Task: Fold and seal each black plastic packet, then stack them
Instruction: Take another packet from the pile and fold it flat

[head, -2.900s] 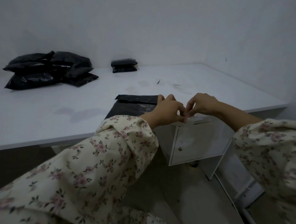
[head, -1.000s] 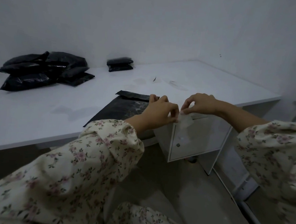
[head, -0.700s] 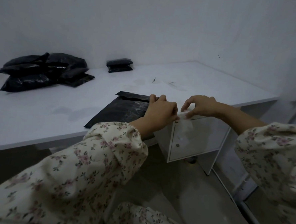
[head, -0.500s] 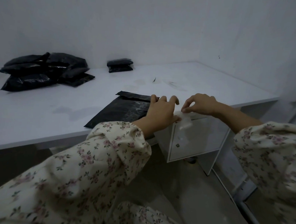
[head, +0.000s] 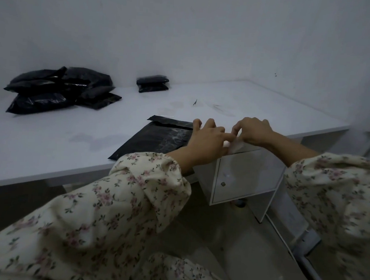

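A flat black plastic packet lies near the front edge of the white table, its far end folded over. My left hand holds the packet's right end, fingers spread on top and thumb at the edge. My right hand is right beside it, fingertips pinched on a thin pale strip at that same edge. The two hands touch at the fingertips, and they hide the packet's right edge. A small stack of two folded black packets sits at the back by the wall.
A loose pile of several unfolded black packets lies at the back left. A white drawer unit hangs under the table's right part, just below my hands. Small scraps lie mid-table. White walls close off the back and right.
Both hands stayed at the packet's right end. My left fingers uncurled and spread over the packet. The pale strip between my hands, hanging lower before, is now drawn up at my fingertips.
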Demonstrator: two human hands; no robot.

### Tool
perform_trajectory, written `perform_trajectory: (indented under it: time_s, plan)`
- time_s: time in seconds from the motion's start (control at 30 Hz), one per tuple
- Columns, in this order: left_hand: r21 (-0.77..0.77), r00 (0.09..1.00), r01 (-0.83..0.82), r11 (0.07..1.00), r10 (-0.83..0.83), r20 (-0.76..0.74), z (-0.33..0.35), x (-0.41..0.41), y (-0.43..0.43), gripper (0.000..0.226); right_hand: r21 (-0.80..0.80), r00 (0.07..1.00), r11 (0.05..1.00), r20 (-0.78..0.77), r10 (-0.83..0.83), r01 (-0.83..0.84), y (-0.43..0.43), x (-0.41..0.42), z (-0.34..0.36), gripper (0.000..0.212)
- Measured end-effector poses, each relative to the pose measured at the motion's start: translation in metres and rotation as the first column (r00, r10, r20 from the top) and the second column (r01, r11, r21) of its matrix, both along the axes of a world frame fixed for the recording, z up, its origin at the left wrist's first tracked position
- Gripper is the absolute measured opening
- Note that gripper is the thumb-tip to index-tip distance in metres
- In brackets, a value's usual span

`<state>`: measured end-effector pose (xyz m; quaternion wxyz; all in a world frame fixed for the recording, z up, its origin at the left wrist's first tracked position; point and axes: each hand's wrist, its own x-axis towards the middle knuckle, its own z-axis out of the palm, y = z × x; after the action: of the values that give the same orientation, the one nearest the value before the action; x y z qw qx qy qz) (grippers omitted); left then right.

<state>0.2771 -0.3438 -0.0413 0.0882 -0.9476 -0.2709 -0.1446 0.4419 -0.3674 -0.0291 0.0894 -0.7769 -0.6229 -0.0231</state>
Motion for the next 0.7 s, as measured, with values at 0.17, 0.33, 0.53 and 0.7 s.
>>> perform_trajectory:
  time_s: [0.17,0.33,0.53,0.7]
  plan:
    - [-0.052,0.999,0.025,0.998,-0.023,0.033,0.008,-0.019,0.005,0.025,-0.008,0.997,0.999,0.064,0.038,-0.038,-0.003,-0.004,0.001,0.019]
    - [-0.305,0.982,0.049,0.951,0.009,0.187,0.013,-0.034,0.019,0.021,-0.065,0.998,0.997,0.038,0.048,-0.045,-0.003,-0.004,0.008,0.021]
    - [-0.437,0.976,0.161,0.885,-0.078,0.201,0.011,-0.027,0.026,0.013,-0.177,0.997,0.981,-0.013,0.081,-0.082,-0.004,-0.002,0.013,0.032]
    - [-0.599,0.933,0.300,0.742,-0.096,0.348,0.019,-0.030,0.037,0.015,-0.250,0.996,0.965,-0.007,0.083,-0.083,0.004,-0.003,0.013,0.032]
